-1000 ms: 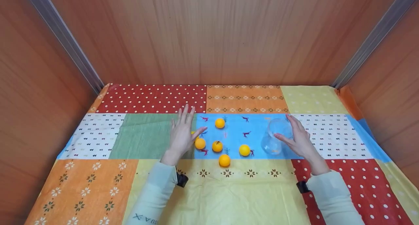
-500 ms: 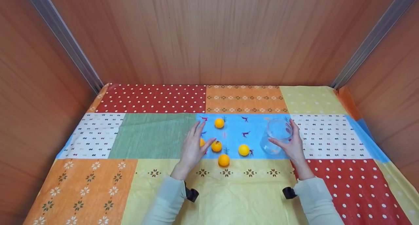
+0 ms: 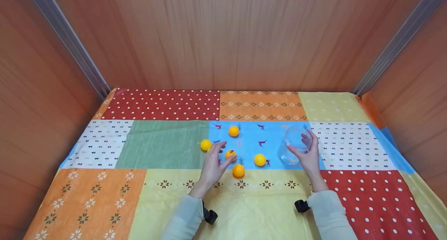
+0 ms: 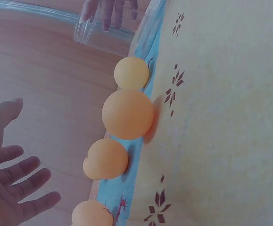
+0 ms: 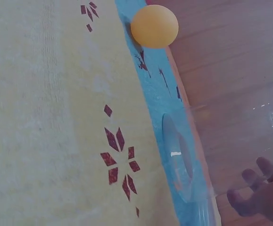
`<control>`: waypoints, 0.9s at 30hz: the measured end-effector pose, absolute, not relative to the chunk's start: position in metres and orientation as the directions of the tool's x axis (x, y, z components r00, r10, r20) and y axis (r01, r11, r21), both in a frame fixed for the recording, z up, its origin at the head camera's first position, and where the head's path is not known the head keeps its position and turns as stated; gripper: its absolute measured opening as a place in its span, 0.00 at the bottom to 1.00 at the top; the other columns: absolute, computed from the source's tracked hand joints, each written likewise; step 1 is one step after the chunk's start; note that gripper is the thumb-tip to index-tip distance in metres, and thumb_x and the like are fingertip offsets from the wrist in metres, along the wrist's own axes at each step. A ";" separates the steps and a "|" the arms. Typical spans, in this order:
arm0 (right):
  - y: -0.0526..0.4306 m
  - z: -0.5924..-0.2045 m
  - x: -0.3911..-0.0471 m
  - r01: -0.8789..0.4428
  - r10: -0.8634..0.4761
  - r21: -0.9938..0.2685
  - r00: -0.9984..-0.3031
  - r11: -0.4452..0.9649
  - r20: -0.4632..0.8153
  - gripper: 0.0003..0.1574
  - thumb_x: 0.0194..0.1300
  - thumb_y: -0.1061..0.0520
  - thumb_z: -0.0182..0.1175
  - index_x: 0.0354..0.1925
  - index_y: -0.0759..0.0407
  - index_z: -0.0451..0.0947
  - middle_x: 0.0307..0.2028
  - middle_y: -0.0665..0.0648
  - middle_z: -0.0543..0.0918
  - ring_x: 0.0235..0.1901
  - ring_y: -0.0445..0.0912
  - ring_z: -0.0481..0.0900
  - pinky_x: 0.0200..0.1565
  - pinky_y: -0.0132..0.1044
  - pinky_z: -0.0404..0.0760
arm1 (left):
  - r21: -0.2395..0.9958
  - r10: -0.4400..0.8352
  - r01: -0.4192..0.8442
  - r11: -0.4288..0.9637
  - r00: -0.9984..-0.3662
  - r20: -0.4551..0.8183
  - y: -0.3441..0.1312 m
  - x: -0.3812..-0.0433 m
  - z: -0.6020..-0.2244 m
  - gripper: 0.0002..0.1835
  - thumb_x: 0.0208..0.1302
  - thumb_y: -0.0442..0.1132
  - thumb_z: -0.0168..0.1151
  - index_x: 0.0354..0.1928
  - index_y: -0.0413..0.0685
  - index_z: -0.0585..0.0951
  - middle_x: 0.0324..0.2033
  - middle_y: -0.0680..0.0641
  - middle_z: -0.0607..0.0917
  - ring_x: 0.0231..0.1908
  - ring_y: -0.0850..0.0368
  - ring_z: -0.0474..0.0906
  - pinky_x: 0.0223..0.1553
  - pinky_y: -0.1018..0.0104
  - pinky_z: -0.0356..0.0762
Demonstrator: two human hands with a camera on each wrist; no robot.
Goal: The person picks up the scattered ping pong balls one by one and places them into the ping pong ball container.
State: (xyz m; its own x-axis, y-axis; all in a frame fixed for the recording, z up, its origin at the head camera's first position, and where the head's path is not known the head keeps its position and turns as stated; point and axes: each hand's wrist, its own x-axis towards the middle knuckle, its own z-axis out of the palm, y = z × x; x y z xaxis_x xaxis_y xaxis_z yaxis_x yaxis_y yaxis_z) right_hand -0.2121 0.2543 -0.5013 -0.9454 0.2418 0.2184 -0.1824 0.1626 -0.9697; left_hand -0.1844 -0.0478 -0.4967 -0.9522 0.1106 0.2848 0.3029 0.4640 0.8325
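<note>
Several orange ping-pong balls lie loose on the patchwork cloth: one ball (image 3: pixel 234 131) at the back, one ball (image 3: pixel 206 145) at the left, one ball (image 3: pixel 238 171) at the front. My left hand (image 3: pixel 211 168) hovers over the left part of the group, fingers spread and bent a little; its thumb overlaps a ball with a dark mark (image 3: pixel 231 154). The left wrist view has nothing between those fingers (image 4: pixel 35 186). At the right stands a clear cup (image 3: pixel 287 152), gripped near the rim by my right hand (image 3: pixel 309 158), thumb in front and fingers behind.
A patchwork tablecloth (image 3: pixel 167 142) covers the table. Wood-look panels (image 3: pixel 223 41) enclose the back and both sides. One orange ball (image 3: pixel 259 160) lies between the group and the cup.
My left hand has come right and nearer, over the balls, its fingers bending; the left ball shows again. My right hand has closed in around the cup. Balls and cup stay put.
</note>
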 end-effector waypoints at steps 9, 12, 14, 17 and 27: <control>0.258 -0.521 -0.221 -0.217 0.267 -0.970 -0.934 0.108 0.238 0.51 0.46 0.66 0.67 0.62 0.56 0.50 0.55 0.66 0.63 0.58 0.60 0.57 0.57 0.53 0.55 | 0.883 0.169 0.266 0.387 -0.962 0.216 -0.044 -0.183 -0.507 0.31 0.49 0.48 0.66 0.54 0.42 0.69 0.42 0.42 0.75 0.41 0.46 0.71 0.42 0.52 0.71; 0.257 -0.522 -0.222 -0.224 0.266 -0.969 -0.933 0.103 0.244 0.50 0.46 0.66 0.67 0.62 0.55 0.50 0.54 0.63 0.64 0.57 0.60 0.58 0.57 0.52 0.56 | 0.899 0.163 0.218 0.379 -0.972 0.167 -0.042 -0.181 -0.508 0.31 0.47 0.45 0.68 0.53 0.42 0.70 0.40 0.43 0.75 0.39 0.46 0.71 0.41 0.53 0.71; 0.256 -0.522 -0.222 -0.226 0.267 -0.969 -0.932 0.103 0.246 0.50 0.46 0.66 0.67 0.62 0.55 0.50 0.54 0.61 0.64 0.57 0.59 0.58 0.57 0.52 0.56 | 0.901 0.151 0.201 0.384 -0.977 0.153 -0.041 -0.180 -0.509 0.30 0.46 0.43 0.69 0.51 0.41 0.71 0.38 0.43 0.76 0.37 0.47 0.72 0.39 0.55 0.72; 0.255 -0.522 -0.222 -0.228 0.269 -0.969 -0.931 0.095 0.246 0.50 0.46 0.67 0.66 0.62 0.56 0.49 0.54 0.62 0.64 0.57 0.60 0.58 0.57 0.53 0.55 | 0.896 0.124 0.176 0.409 -0.983 0.136 -0.039 -0.177 -0.511 0.29 0.43 0.42 0.71 0.48 0.40 0.73 0.35 0.44 0.76 0.33 0.49 0.73 0.35 0.62 0.73; 0.247 -0.507 -0.216 -0.242 0.270 -0.968 -0.929 0.068 0.251 0.50 0.45 0.73 0.64 0.61 0.64 0.48 0.53 0.65 0.64 0.55 0.57 0.60 0.57 0.55 0.54 | 0.880 0.102 0.173 0.443 -0.985 0.142 -0.033 -0.171 -0.523 0.27 0.38 0.43 0.73 0.40 0.38 0.75 0.26 0.45 0.76 0.25 0.50 0.71 0.26 0.70 0.69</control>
